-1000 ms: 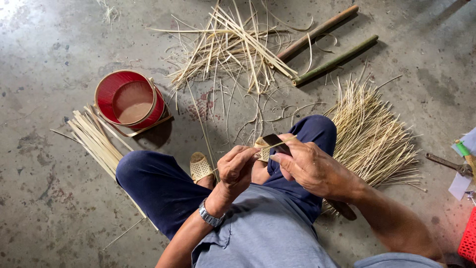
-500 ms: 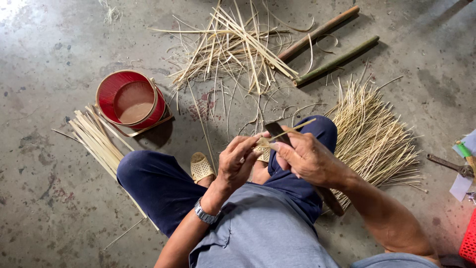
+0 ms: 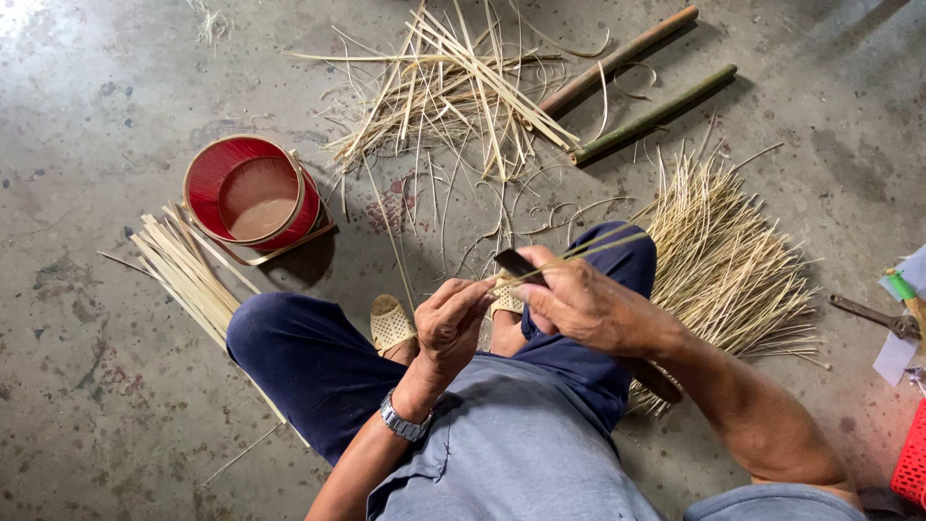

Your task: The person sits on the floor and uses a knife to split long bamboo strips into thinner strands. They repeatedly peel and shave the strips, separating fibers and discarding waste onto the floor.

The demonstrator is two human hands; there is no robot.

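Note:
I sit on a concrete floor with my knees in dark blue trousers spread. My right hand (image 3: 588, 307) grips a knife with a dark blade (image 3: 516, 264) that points left and up. My left hand (image 3: 453, 323) pinches the near end of a thin bamboo strip (image 3: 588, 249), which lies against the blade and runs off to the upper right over my right knee. Both hands meet just above my lap, over a pale woven sandal (image 3: 391, 325).
A red bucket (image 3: 253, 198) with water stands at the left, flat bamboo slats (image 3: 188, 270) beside it. Loose split strips (image 3: 453, 92) lie ahead, two bamboo poles (image 3: 641, 87) beyond. A fan of thin slivers (image 3: 723, 260) lies right, near a tool (image 3: 878, 315) and red basket (image 3: 912, 463).
The bamboo strip now sticks out farther to the upper right past the blade. Both hands have shifted slightly up and right.

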